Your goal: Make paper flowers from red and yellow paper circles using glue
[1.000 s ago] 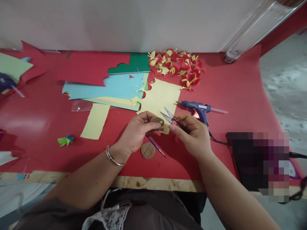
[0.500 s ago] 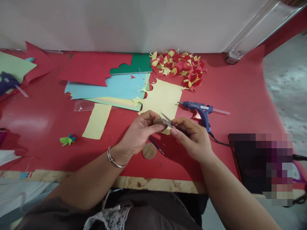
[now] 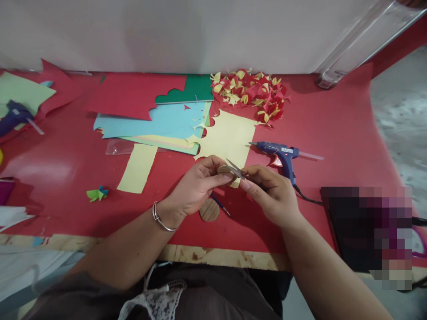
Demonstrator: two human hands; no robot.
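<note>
My left hand (image 3: 200, 184) pinches a small round brownish piece (image 3: 224, 170) between thumb and fingers. Small scissors (image 3: 236, 169) are in my right hand (image 3: 271, 193), their blades pointing left at the edge of that piece. The blades look slightly apart. Below my left hand a wooden-looking disc (image 3: 209, 210) lies on the red table, and a thin blue brush (image 3: 220, 204) rests beside it, partly hidden by the hand. A pale yellow sheet (image 3: 230, 133) with a scalloped left edge lies just beyond both hands.
A blue glue gun (image 3: 280, 153) lies right of the yellow sheet, its cord running right. Red and yellow paper pieces (image 3: 250, 91) are heaped at the back. Coloured sheets (image 3: 147, 120) and a yellow strip (image 3: 137, 169) lie left. Another glue gun (image 3: 15, 118) is far left.
The whole view has shifted slightly, so things appear a little further right. Both hands keep nearly the same pose; the scissor blades look closer together than before.
</note>
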